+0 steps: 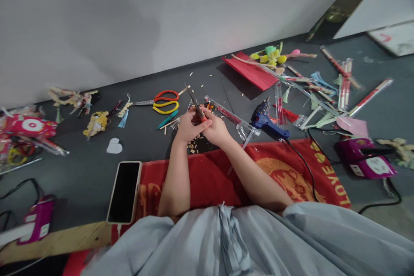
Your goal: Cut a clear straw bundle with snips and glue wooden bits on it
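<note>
My right hand (216, 129) is closed around a red-handled tool with a dark metal blade (196, 102), which points away toward the wall. Whether it is a knife or scissors I cannot make out. Close against it, my left hand (189, 127) has its fingers curled in and its thumb reaching across to the right hand. Whatever its fingers hold is hidden. Small wood pieces (193, 145) lie scattered below the hands. Left of them are scissors with orange and yellow handles (165, 107) and a teal pen-like tool (168, 119).
A blue glue gun (268, 120) with a black cord lies at right. The red towel (207, 172) runs along the front, with a phone (124, 192) overlapping its left end. Red paper (255, 73) and wrapped sticks (346, 84) lie behind; a purple power strip (365, 157) sits far right.
</note>
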`<state>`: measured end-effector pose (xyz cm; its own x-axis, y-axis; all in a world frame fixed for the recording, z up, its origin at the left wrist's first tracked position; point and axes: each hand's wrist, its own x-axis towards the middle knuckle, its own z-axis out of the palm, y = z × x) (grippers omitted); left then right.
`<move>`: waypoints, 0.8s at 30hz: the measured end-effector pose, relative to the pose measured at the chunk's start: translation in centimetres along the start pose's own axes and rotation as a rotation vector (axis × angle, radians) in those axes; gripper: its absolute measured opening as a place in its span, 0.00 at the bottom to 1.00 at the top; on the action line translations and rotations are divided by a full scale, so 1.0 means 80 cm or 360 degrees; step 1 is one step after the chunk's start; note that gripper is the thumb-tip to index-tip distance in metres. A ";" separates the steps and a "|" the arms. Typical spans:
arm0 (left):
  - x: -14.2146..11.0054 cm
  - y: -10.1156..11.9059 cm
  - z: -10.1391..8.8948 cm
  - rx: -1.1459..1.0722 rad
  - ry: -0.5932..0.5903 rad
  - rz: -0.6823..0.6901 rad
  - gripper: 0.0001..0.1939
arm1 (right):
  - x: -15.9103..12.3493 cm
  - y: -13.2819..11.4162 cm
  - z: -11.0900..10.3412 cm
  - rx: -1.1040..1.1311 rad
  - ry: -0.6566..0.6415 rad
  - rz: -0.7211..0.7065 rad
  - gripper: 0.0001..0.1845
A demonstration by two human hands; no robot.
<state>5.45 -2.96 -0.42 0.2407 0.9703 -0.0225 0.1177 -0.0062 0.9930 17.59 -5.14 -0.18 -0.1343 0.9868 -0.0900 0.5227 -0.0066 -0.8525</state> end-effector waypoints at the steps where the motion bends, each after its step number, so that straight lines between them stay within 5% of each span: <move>1: 0.000 -0.001 0.000 -0.0016 0.0011 0.0007 0.25 | 0.001 0.000 0.000 0.0000 -0.0003 0.0000 0.26; 13: 0.005 -0.014 -0.004 -0.0150 0.0110 -0.0032 0.27 | 0.013 -0.006 0.002 -0.0266 -0.0077 0.0057 0.20; 24: 0.008 -0.018 -0.003 -0.0206 0.0177 -0.0074 0.27 | 0.019 -0.011 -0.002 -0.0168 -0.0149 -0.0001 0.21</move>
<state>5.18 -2.29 -1.83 0.1289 0.9897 -0.0630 -0.0008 0.0636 0.9980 17.10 -3.62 0.50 -0.2098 0.9675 -0.1415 0.6075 0.0156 -0.7942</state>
